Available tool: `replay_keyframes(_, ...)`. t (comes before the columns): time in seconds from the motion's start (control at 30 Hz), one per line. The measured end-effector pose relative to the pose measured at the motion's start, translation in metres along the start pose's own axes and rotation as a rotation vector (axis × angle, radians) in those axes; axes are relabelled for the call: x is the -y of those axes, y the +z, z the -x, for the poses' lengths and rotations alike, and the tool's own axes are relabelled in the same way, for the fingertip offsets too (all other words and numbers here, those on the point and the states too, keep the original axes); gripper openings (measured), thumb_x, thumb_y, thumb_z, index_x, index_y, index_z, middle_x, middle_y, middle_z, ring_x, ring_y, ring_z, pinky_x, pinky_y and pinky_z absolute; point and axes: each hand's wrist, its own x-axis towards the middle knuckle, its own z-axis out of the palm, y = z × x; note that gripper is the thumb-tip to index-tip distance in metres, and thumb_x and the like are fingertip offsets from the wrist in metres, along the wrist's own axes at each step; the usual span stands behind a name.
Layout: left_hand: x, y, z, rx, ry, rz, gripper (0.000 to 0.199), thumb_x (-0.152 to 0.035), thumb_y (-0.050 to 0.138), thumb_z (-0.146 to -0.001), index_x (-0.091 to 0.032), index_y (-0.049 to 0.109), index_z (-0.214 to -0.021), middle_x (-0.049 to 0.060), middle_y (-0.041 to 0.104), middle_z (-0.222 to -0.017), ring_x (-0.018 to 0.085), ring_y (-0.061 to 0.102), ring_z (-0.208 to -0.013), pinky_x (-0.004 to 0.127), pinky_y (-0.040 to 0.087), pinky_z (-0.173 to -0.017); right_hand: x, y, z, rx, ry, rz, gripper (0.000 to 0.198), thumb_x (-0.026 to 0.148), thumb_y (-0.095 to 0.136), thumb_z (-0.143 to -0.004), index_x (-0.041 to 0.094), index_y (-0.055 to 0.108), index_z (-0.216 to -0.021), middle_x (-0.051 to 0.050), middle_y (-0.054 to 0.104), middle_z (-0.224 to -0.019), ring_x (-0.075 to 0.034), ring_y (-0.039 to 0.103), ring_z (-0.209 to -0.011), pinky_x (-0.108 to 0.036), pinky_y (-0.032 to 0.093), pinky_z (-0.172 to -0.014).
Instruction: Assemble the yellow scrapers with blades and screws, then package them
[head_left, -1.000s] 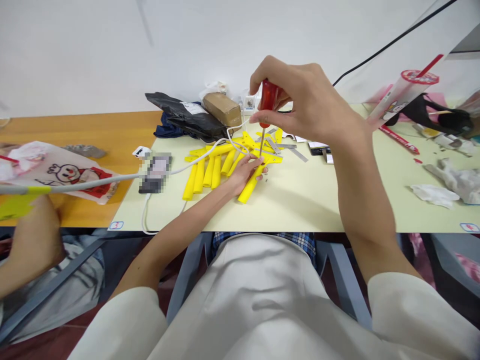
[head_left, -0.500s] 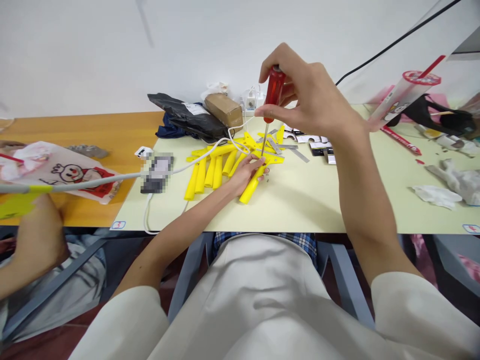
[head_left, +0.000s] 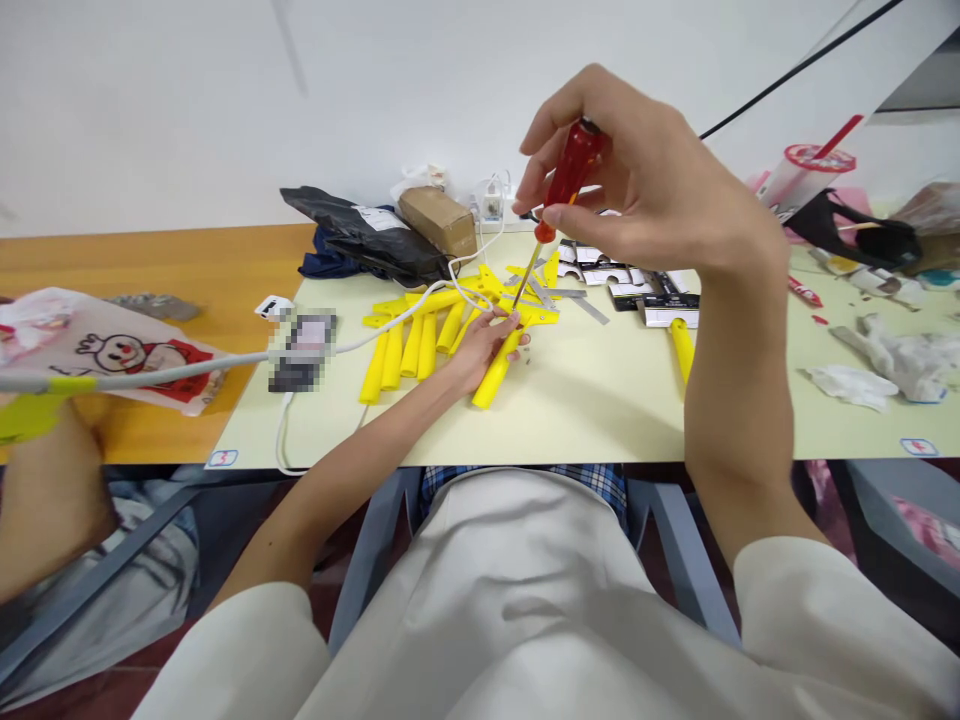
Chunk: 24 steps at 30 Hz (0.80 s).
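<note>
My right hand [head_left: 637, 185] is closed around the red handle of a screwdriver [head_left: 571, 180], fingers wrapped loosely near its top. The shaft leans down and left, its tip at the head of a yellow scraper [head_left: 496, 375]. My left hand [head_left: 480, 350] grips that scraper just below the head, thumb close to the screwdriver tip. Several more yellow scrapers [head_left: 394, 350] lie in a row to the left, handles pointing toward me. Thin metal blades [head_left: 592, 308] rest behind the held scraper. Whether the tip sits in a screw is too small to tell.
Black-and-white packaging [head_left: 600, 265] and another yellow-handled scraper [head_left: 681, 345] lie to the right. A phone [head_left: 304, 350] with a white cable is at the left. Behind are a black plastic bag [head_left: 367, 235] and a cardboard box [head_left: 439, 218]. A person's arm [head_left: 56, 480] is at far left.
My right hand has risen slightly and shifted right, so the screwdriver tilts more. The scraper at the right, hidden behind my forearm before, now shows. My left hand keeps its grip.
</note>
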Motion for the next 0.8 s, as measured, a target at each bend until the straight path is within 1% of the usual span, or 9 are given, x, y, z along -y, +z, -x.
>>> replay_keyframes(0.1, 0.0001, -0.0007, -0.0004, -0.013, 0.001, -0.003, 0.051, -0.03, 0.103, -0.076, -0.021, 0.057, -0.096, 0.0, 0.067, -0.096, 0.014, 0.074, -0.077, 0.019, 0.044, -0.047, 0.0037, -0.0012, 0.0008, 0.016, 0.031, 0.033, 0.054, 0.017, 0.079, -0.074, 0.049, 0.067, -0.116, 0.002, 0.082, -0.116, -0.032, 0.079, -0.103, -0.053, 0.066, -0.082)
replay_keyframes(0.2, -0.0007, 0.0004, 0.0011, -0.005, 0.001, 0.002, 0.052, -0.029, 0.103, -0.075, -0.021, 0.056, -0.096, 0.0, 0.067, -0.096, 0.014, 0.073, -0.076, 0.019, 0.044, -0.047, 0.004, 0.0003, 0.0011, -0.013, 0.031, 0.08, 0.045, 0.023, 0.081, -0.079, 0.047, 0.067, -0.115, 0.001, 0.083, -0.111, -0.031, 0.08, -0.1, -0.051, 0.065, -0.079)
replay_keyframes(0.37, -0.0031, 0.0033, 0.0049, 0.014, 0.001, 0.027, 0.056, -0.027, 0.105, -0.07, -0.021, 0.054, -0.094, -0.002, 0.065, -0.095, 0.012, 0.071, -0.075, 0.018, 0.043, -0.048, -0.0006, 0.0024, -0.0021, -0.084, 0.048, 0.217, 0.027, 0.044, 0.084, -0.083, 0.044, 0.066, -0.102, -0.001, 0.081, -0.097, -0.032, 0.078, -0.089, -0.053, 0.063, -0.083)
replay_keyframes(0.43, -0.0038, 0.0038, 0.0057, 0.014, 0.0, 0.033, 0.057, -0.026, 0.105, -0.07, -0.022, 0.053, -0.094, -0.002, 0.065, -0.095, 0.012, 0.07, -0.075, 0.018, 0.043, -0.048, -0.0022, 0.002, -0.0031, -0.092, 0.079, 0.294, 0.027, 0.053, 0.084, -0.083, 0.044, 0.064, -0.099, -0.001, 0.079, -0.093, -0.032, 0.075, -0.084, -0.054, 0.061, -0.083)
replay_keyframes(0.5, -0.0041, 0.0042, 0.0059, 0.004, -0.004, 0.034, 0.055, -0.025, 0.104, -0.072, -0.022, 0.053, -0.094, -0.002, 0.065, -0.094, 0.012, 0.07, -0.075, 0.018, 0.042, -0.049, -0.0024, 0.0013, -0.0024, -0.083, 0.085, 0.331, 0.028, 0.057, 0.081, -0.086, 0.044, 0.062, -0.101, -0.001, 0.078, -0.094, -0.032, 0.072, -0.083, -0.053, 0.06, -0.082)
replay_keyframes(0.57, -0.0043, 0.0045, 0.0056, -0.015, -0.008, 0.034, 0.053, -0.023, 0.102, -0.074, -0.022, 0.053, -0.094, -0.002, 0.065, -0.094, 0.012, 0.069, -0.075, 0.018, 0.042, -0.049, -0.0006, 0.0004, 0.0001, -0.039, 0.063, 0.293, 0.027, 0.051, 0.078, -0.091, 0.044, 0.061, -0.111, 0.0, 0.078, -0.104, -0.03, 0.073, -0.089, -0.051, 0.06, -0.085)
replay_keyframes(0.63, -0.0043, 0.0048, 0.0052, -0.033, -0.009, 0.035, 0.051, -0.022, 0.1, -0.076, -0.022, 0.053, -0.094, -0.001, 0.065, -0.094, 0.012, 0.069, -0.074, 0.018, 0.041, -0.049, 0.0027, 0.0001, 0.0033, 0.002, 0.044, 0.227, 0.029, 0.04, 0.075, -0.094, 0.042, 0.059, -0.119, 0.0, 0.078, -0.115, -0.029, 0.074, -0.097, -0.049, 0.061, -0.088)
replay_keyframes(0.67, -0.0042, 0.0048, 0.005, -0.036, -0.011, 0.036, 0.05, -0.021, 0.1, -0.077, -0.022, 0.053, -0.094, -0.001, 0.065, -0.094, 0.012, 0.069, -0.074, 0.018, 0.041, -0.049, 0.0044, 0.0002, 0.0047, 0.014, 0.047, 0.203, 0.03, 0.034, 0.074, -0.094, 0.04, 0.059, -0.119, 0.0, 0.078, -0.116, -0.028, 0.075, -0.1, -0.048, 0.061, -0.089)
replay_keyframes(0.8, -0.0037, 0.0054, 0.0053, -0.029, -0.011, 0.059, 0.05, -0.019, 0.099, -0.077, -0.022, 0.053, -0.095, -0.002, 0.065, -0.095, 0.012, 0.069, -0.075, 0.018, 0.04, -0.05, 0.0049, 0.0024, 0.0062, -0.019, 0.06, 0.167, 0.029, 0.015, 0.074, -0.089, 0.033, 0.062, -0.108, 0.001, 0.079, -0.103, -0.027, 0.077, -0.097, -0.045, 0.063, -0.089)
